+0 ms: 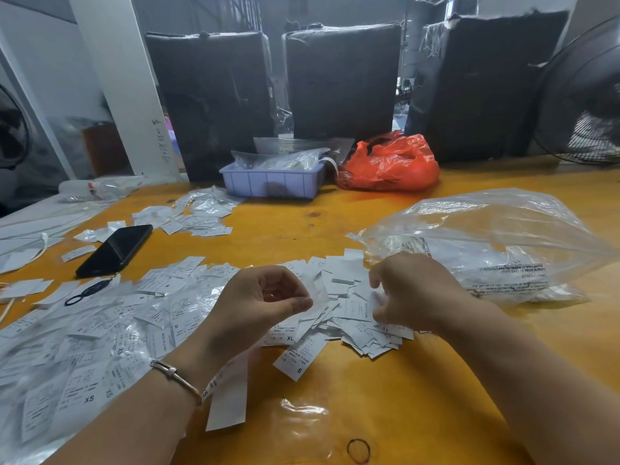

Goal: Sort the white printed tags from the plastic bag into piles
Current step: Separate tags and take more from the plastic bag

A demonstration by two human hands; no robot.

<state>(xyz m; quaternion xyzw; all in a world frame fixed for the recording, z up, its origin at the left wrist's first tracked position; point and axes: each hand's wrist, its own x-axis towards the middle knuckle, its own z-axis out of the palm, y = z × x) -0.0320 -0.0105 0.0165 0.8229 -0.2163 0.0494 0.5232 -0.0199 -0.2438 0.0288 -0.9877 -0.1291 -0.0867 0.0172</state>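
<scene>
A heap of white printed tags (339, 297) lies on the yellow table in front of me, with size letters such as S, XL and XS showing. My left hand (258, 303) hovers over the heap and pinches a blurred white tag (317, 290) between thumb and fingers. My right hand (412, 293) rests curled on the right side of the heap, fingers gripping some tags. A large clear plastic bag (496, 243) with printed warning text lies just right of that hand. More tags, some in clear sleeves, spread to the left (84, 347).
A black phone (115, 250) and a dark ring strap (89, 292) lie at left. A lavender tray (271, 182) with bagged items and a red plastic bag (389, 162) stand at the back, before black wrapped bundles. A rubber band (358, 450) lies near the front edge.
</scene>
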